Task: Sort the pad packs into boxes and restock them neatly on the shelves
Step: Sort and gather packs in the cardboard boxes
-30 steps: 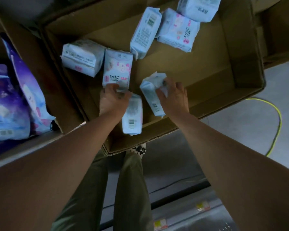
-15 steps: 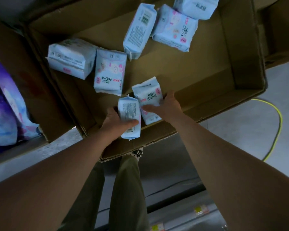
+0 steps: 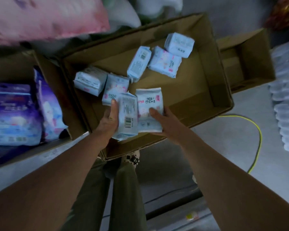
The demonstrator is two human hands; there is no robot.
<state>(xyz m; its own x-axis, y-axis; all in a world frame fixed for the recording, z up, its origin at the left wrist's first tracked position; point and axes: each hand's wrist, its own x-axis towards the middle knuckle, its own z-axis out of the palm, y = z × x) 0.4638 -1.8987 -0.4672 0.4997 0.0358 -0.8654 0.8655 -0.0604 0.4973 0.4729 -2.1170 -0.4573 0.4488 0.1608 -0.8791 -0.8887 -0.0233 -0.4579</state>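
Now, step in hand: two pale blue pad packs are held side by side above the near end of the open box (image 3: 212,75); I judge they are being gathered for restocking

Left grip: the left hand (image 3: 109,120) grasps the barcode pack (image 3: 127,116), thumb over its upper left edge, fingers hidden beneath it

Right grip: the right hand (image 3: 163,121) grasps the printed pack (image 3: 148,108), thumb lying across its face, the rest of the hand under its right edge

Packs in hand: at 6 o'clock of the box floor, long edges touching, both roughly flat to the camera

Loose packs: two (image 3: 90,82) lie at 9 o'clock of the box, three more (image 3: 163,64) at 12 to 1 o'clock, tumbled at different angles

Other stock: purple packs (image 3: 13,112) fill a box at 9 o'clock of the view; a second empty box (image 3: 250,60) stands at 2 o'clock

Floor: a yellow cable (image 3: 257,140) curves at 4 o'clock

Doing it well: turn both packs the same way, print side up, edges square, before stacking; the wrap looks slippery, so probably keep the thumbs firm

Risk: motion blur hides fine detail, so brand matching cannot be confirmed
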